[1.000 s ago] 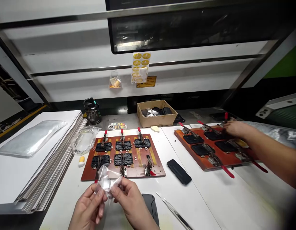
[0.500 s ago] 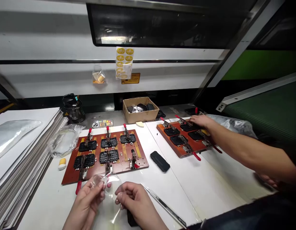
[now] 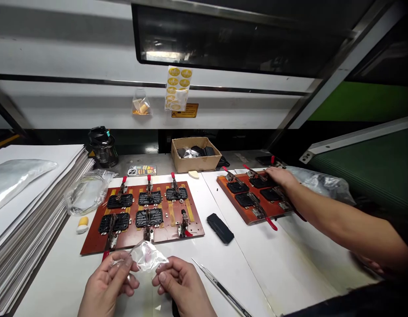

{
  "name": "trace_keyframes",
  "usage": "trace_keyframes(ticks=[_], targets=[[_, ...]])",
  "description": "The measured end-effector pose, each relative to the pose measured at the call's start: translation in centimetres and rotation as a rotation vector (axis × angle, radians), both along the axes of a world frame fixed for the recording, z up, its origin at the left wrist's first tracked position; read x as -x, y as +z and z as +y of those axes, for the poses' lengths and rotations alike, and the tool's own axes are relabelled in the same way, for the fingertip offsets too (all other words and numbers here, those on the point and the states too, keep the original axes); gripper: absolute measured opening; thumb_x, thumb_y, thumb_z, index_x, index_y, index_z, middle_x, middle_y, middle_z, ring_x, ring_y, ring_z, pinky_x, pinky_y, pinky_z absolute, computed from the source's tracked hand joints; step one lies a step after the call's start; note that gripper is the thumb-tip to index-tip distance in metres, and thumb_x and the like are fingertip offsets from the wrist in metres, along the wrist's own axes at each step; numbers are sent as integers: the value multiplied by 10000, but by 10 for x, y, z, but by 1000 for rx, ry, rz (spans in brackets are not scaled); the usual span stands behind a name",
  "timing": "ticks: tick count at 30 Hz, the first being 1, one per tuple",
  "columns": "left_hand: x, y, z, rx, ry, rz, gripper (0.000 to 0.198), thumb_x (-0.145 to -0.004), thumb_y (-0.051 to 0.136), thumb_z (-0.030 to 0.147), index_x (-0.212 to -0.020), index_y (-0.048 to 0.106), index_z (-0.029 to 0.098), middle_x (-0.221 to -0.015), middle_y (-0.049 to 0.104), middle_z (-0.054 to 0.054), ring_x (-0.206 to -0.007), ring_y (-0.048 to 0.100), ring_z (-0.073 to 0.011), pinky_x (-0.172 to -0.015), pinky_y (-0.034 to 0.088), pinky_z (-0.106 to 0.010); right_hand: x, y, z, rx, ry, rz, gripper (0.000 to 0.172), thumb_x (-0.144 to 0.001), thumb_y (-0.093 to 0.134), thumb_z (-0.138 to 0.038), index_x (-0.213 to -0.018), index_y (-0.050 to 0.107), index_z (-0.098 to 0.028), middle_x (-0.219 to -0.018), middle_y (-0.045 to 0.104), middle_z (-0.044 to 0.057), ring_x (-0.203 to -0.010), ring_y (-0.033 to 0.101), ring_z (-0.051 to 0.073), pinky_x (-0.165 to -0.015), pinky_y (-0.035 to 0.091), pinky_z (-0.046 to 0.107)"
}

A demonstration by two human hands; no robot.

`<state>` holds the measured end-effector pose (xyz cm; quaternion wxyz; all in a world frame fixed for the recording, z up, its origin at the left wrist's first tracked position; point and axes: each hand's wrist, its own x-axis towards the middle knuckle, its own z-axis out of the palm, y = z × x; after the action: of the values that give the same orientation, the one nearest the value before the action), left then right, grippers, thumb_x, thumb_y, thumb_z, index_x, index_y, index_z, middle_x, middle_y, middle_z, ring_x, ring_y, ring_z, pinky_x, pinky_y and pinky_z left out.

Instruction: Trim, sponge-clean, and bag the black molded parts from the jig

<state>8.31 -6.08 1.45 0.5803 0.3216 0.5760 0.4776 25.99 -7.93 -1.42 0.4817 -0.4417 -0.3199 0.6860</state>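
Observation:
My left hand (image 3: 108,284) pinches one side of a thin, clear plastic film or bag (image 3: 148,257). My right hand (image 3: 184,284) grips its other side, and the crinkled plastic stretches between them. Just beyond lies a brown fixture board (image 3: 195,225) with red-handled toggle clamps and several black ribbed plastic plates (image 3: 149,217). One position at its near right bears no plate. To the right rests a loose black plate (image 3: 220,228). Tweezers (image 3: 220,286) lie beside my right hand. A black piece (image 3: 175,309) shows partly beneath that hand.
A co-worker's hand (image 3: 279,175) rests on a second clamp board (image 3: 246,215) at right. Behind stands a cardboard box (image 3: 195,166) of dark parts. Stacked white sheets (image 3: 68,152), a bagged cable coil (image 3: 88,193) and a yellow-white sponge (image 3: 82,223) are at left.
My hands have moved slightly apart, and the plastic has bunched up between them. The view has shifted slightly. The co-worker's hand stays at the second board.

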Motion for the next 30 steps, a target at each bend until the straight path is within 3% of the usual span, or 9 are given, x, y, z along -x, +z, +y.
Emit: trace_keyframes(ticks=[4,8,13,15,18,21,25,27,30], targets=[[-2,1,2,-28,21,14,656,-637,887,566,-1087,586,197,-728,705,-20,-575,600,-143,-507,475,-193,-4,-1,-1,43,-69,-53,528,-693,866,-607,-788,624,-147,-717,718,77,-581,587,126,-600,452,238],[2,-14,-2,-21,-3,5,746,-618,912,542,-1179,533,229,-695,676,20,-537,569,-128,-481,450,-183,-12,5,-5,52,-94,-99,528,-708,854,-602,-738,554,-168,-627,677,42,-565,596,133,-574,434,226],[13,-37,-9,132,-69,-89,656,-631,887,598,-1055,683,141,-760,723,-72,-556,596,-158,-471,477,-231,-20,7,-9,-53,-185,-180,410,-800,807,-535,-866,718,-140,-800,728,74,-762,660,175,-748,503,263],[14,-37,-11,154,-37,-97,611,-650,864,626,-977,725,129,-763,732,-89,-566,609,-162,-474,481,-227,-23,8,-9,-35,-171,-231,437,-802,796,-552,-914,760,-132,-833,741,93,-759,660,183,-731,507,266],[12,-30,-14,122,9,-45,572,-643,869,622,-909,750,129,-756,740,-94,-580,608,-157,-490,490,-211,-24,9,-12,49,-108,-290,496,-791,778,-608,-821,724,-116,-704,714,86,-577,601,153,-573,454,247],[7,-24,-16,93,34,5,552,-663,854,622,-910,758,138,-750,739,-84,-572,592,-144,-489,484,-194,-26,8,-15,7,-117,-322,493,-851,721,-614,-764,663,-132,-647,675,58,-583,590,144,-589,443,242],[4,-25,-17,49,32,25,559,-701,816,647,-930,755,141,-750,734,-81,-560,585,-142,-474,471,-193,-27,4,-15,-103,-154,-311,320,-896,714,-465,-926,723,-147,-878,719,62,-832,648,170,-771,479,249],[6,-26,-16,23,33,51,556,-713,806,648,-942,757,144,-770,738,-82,-565,578,-138,-479,471,-192,-27,3,-14,-45,-141,-293,271,-859,738,-396,-963,753,-147,-893,726,64,-823,657,177,-764,492,257],[9,-28,-16,4,36,100,549,-719,801,650,-942,760,150,-776,737,-82,-587,579,-145,-509,488,-196,-24,4,-13,47,-110,-293,168,-813,717,-285,-870,770,-136,-828,729,64,-710,655,163,-682,501,257]])
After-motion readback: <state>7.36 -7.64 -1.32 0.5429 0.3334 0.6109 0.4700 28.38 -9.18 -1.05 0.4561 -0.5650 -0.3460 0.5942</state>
